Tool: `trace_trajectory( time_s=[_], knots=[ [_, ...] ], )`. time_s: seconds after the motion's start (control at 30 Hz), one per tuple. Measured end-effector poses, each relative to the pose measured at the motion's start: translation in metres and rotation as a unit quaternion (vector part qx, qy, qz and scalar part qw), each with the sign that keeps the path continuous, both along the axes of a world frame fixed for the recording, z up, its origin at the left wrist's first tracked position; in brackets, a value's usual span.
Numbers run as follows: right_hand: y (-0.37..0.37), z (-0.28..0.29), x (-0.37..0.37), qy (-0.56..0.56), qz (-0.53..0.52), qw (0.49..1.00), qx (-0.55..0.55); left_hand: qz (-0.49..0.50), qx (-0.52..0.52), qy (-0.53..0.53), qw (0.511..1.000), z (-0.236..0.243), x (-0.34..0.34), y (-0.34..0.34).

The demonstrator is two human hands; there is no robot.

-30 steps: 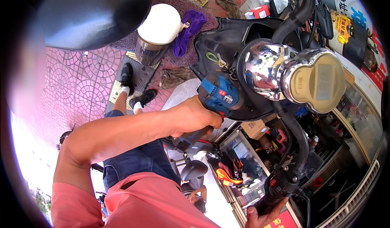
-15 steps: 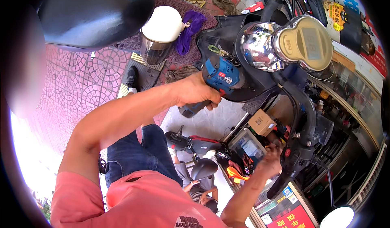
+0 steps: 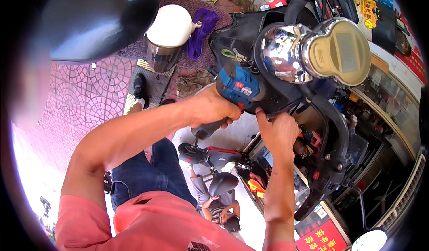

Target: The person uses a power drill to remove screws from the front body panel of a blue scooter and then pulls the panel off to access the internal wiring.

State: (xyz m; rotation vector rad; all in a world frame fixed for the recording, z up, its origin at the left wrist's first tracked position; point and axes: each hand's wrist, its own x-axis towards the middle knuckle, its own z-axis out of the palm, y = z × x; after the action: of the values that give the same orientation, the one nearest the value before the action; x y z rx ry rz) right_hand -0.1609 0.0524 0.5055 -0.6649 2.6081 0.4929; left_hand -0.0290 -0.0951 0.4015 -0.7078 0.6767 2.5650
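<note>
My left hand (image 3: 212, 107) is wrapped around the handle of a blue cordless drill (image 3: 239, 84). The drill's front end points at the black inner panel (image 3: 279, 100) of an electric scooter; its tip is hidden. At the lower edge of that panel is my right hand (image 3: 278, 128), thumb raised against it and fingers curled at the rim, partly out of sight. Just above the drill, keys with a green loop (image 3: 232, 54) hang at the panel. Beyond rises the chrome headstock with a beige display (image 3: 342, 52).
A black seat (image 3: 98, 21) fills the upper left. A white helmet (image 3: 169, 26) and purple cloth (image 3: 202, 29) lie on the footboard mat. The handlebar grip (image 3: 308, 204) and round mirror (image 3: 370, 241) stand at right. A person (image 3: 221, 208) sits by another scooter below.
My right hand has moved from beside the handlebar up and left onto the panel's lower edge. My left hand keeps the drill at the panel; the view has shifted slightly.
</note>
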Motion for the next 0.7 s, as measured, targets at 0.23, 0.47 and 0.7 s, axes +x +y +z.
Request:
trace_trajectory(
  time_s=[0.23,0.47,0.7],
  knots=[
    [-0.002,-0.002,-0.002,-0.035,-0.018,0.999,-0.021,-0.013,-0.007,-0.007,1.0,0.013,-0.003,-0.014],
    [-0.008,-0.002,-0.002,-0.045,-0.033,0.998,-0.01,-0.001,0.018,0.003,1.0,-0.002,-0.004,-0.004],
    [-0.005,0.005,0.002,-0.039,-0.068,0.997,0.001,-0.084,0.222,0.017,0.971,-0.039,0.002,0.016]
  ],
)
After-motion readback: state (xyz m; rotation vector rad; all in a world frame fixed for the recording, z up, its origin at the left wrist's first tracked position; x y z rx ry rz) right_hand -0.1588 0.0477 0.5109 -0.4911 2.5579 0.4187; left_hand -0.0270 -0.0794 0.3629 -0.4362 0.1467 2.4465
